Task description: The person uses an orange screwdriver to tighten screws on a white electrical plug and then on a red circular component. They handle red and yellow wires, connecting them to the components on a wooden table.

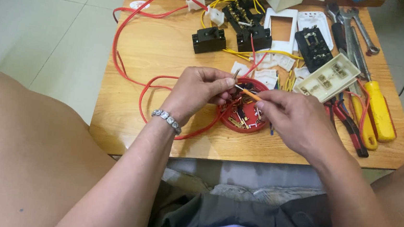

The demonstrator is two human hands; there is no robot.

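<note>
My left hand (198, 93) pinches a small metal part with a stub sticking up, held just above a round red tray (257, 129) that holds several small brass pieces. My right hand (293, 120) grips a thin orange-handled tool (249, 94), whose tip points left into the part between my left fingers. Both hands hover over the low wooden table (162, 55), close together. A beaded bracelet sits on my left wrist.
A long red wire (120, 39) loops across the table's left half. Black switch blocks (208, 39), white socket plates (280, 28), a cream socket body (329, 77), yellow screwdrivers (380, 111), red pliers (350, 126) and wrenches (351, 24) crowd the far and right sides.
</note>
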